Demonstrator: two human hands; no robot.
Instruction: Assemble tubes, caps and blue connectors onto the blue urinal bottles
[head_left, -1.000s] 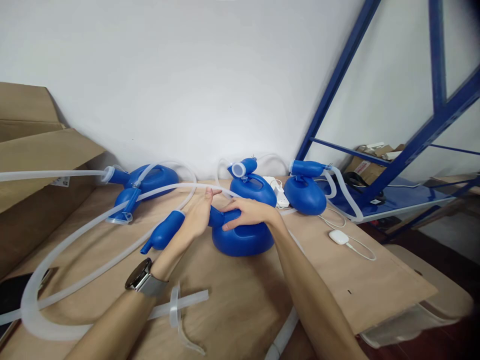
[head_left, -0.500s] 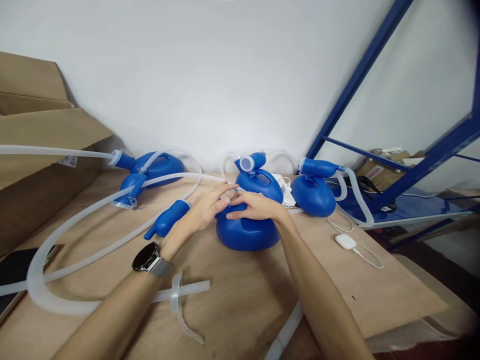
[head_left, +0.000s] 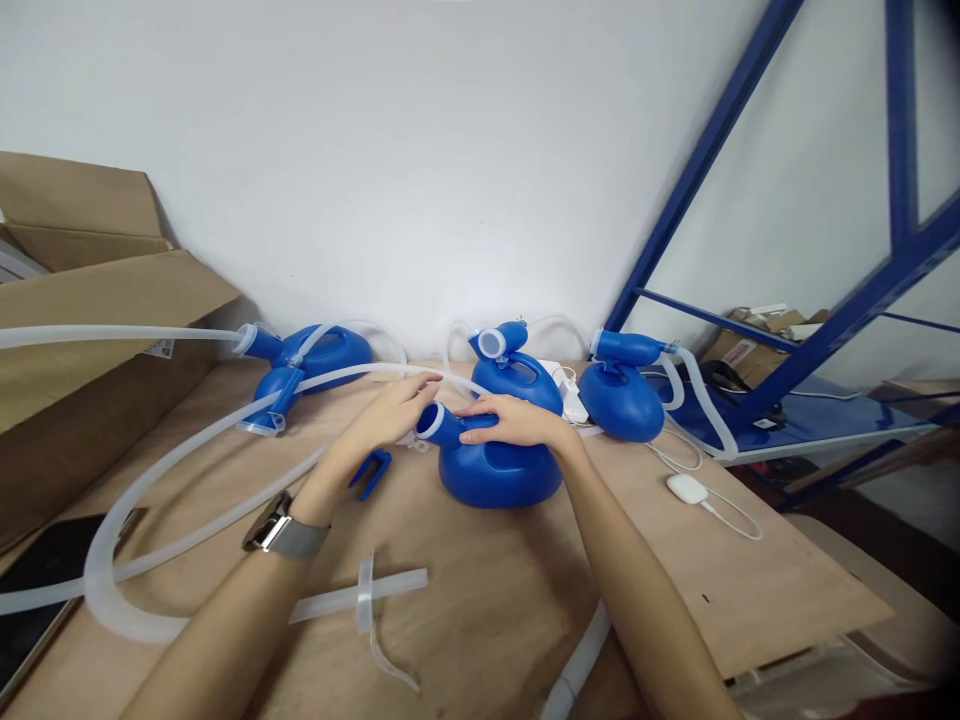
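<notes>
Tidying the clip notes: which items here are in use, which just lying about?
In use: left hand, right hand, blue plastic bottle with spout.
Lying about: three other blue bottles, clear tubing, blue clip, white power strip.

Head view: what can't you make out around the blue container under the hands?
Head view:
Top of the blue container: covered by the right hand.
Whether the left hand touches its spout: fingers overlap it.
White power strip: partly behind the rear blue container.
Black slab: cut off by the left edge.
</notes>
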